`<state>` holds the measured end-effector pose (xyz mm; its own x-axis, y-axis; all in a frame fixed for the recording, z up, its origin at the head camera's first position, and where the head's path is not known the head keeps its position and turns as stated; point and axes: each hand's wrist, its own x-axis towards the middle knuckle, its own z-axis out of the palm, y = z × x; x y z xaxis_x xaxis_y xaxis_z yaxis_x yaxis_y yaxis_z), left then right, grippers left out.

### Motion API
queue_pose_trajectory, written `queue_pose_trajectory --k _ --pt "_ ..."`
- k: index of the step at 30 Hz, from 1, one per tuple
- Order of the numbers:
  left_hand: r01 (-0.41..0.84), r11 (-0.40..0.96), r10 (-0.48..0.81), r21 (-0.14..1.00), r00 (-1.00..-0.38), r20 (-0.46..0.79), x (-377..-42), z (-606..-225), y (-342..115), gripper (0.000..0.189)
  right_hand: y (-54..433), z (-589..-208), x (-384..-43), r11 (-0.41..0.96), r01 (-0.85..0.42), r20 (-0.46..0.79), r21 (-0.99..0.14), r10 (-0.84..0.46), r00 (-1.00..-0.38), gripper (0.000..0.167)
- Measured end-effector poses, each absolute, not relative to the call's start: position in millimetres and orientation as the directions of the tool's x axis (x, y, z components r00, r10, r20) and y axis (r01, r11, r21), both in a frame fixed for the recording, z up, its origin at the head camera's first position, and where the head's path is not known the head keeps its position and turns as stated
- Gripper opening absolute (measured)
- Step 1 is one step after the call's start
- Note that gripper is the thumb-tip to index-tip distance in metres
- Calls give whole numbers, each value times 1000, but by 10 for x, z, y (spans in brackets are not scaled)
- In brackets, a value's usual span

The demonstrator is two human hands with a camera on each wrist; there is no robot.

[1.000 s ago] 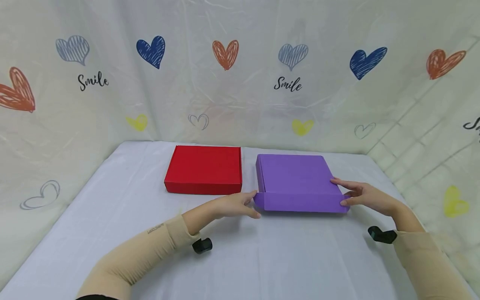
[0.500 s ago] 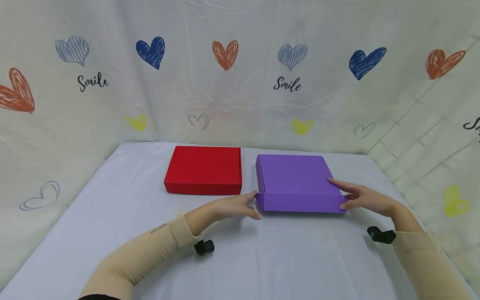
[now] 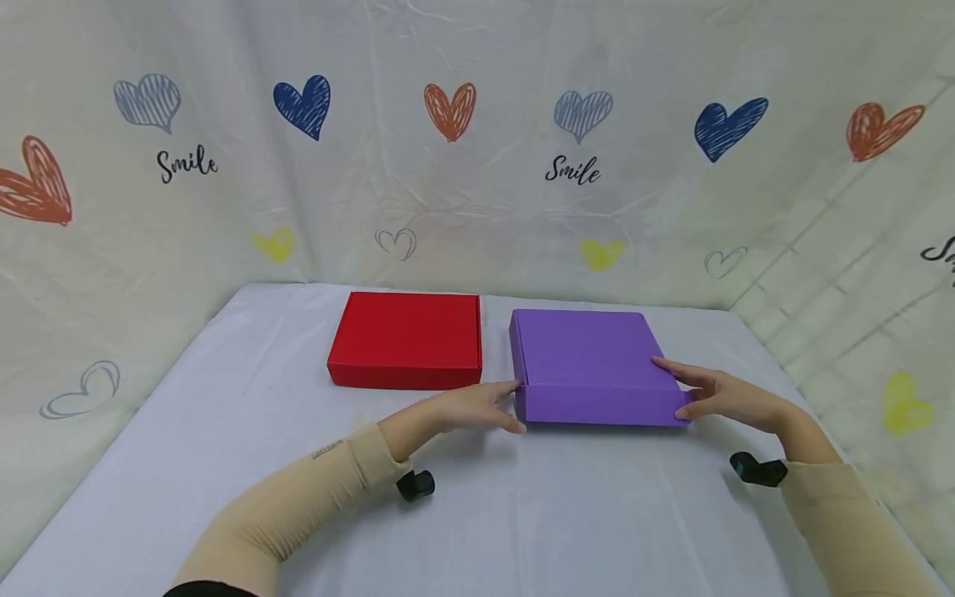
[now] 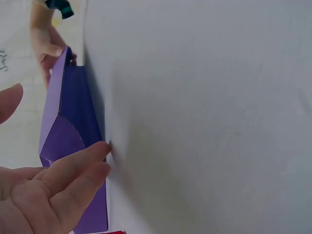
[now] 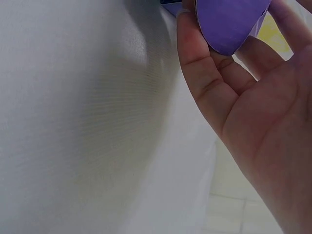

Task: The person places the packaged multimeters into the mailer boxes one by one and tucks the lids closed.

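In the head view a flat purple cardboard box [image 3: 593, 352] lies on the table at right of centre, its lid lowered and its front panel [image 3: 604, 406] facing me. My left hand [image 3: 473, 406] is at its front left corner, with straight fingers touching the side flap [image 4: 68, 131], as the left wrist view shows. A gap shows along the front panel in that view. My right hand [image 3: 724, 394] holds the front right corner, thumb on the front panel and index finger reaching along the lid's side. A rounded purple flap [image 5: 231, 24] lies against its bent fingers in the right wrist view.
A shut red cardboard box [image 3: 406, 336] lies to the left of the purple one, near my left hand. White cloth [image 3: 597, 514] covers the table. Behind it hangs a pale curtain [image 3: 507, 215] printed with hearts and words.
My left hand has moved slightly right against the purple box's left corner, and the left flap that stuck out there has gone inward. The right hand has shifted slightly left; the red box stays put.
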<state>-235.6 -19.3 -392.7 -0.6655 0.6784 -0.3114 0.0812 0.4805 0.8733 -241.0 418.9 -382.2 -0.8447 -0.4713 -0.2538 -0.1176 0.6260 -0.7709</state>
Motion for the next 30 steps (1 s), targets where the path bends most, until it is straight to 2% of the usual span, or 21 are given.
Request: queue_pose_trajectory --k 5,9,13,18,26,30 --pt "109 485 681 868 -670 -297 -2394 -3940 -198 87 4169 -3796 -2413 637 -126 -260 -761 -476 -840 84" --pt "156 501 666 851 -698 -264 -2428 -3952 -186 84 4162 -3767 -2400 643 -130 -262 -754 -476 -840 84" --pt "161 523 638 837 -725 -259 -2461 -3952 -189 70 4166 -3758 -2397 651 -122 -275 -750 -473 -837 84" --pt "180 546 637 818 -724 -266 -2490 -3957 -173 59 4189 -3760 -2402 667 -118 -296 -735 -473 -830 84" --pt "315 627 589 713 -791 -168 -2539 -3915 -51 39 4194 -3709 -2417 676 -114 -310 -728 -473 -825 83" --pt "337 686 560 645 -811 -171 -2534 -3897 10 38 4186 -3714 -2420 668 -115 -307 -735 -479 -823 83"
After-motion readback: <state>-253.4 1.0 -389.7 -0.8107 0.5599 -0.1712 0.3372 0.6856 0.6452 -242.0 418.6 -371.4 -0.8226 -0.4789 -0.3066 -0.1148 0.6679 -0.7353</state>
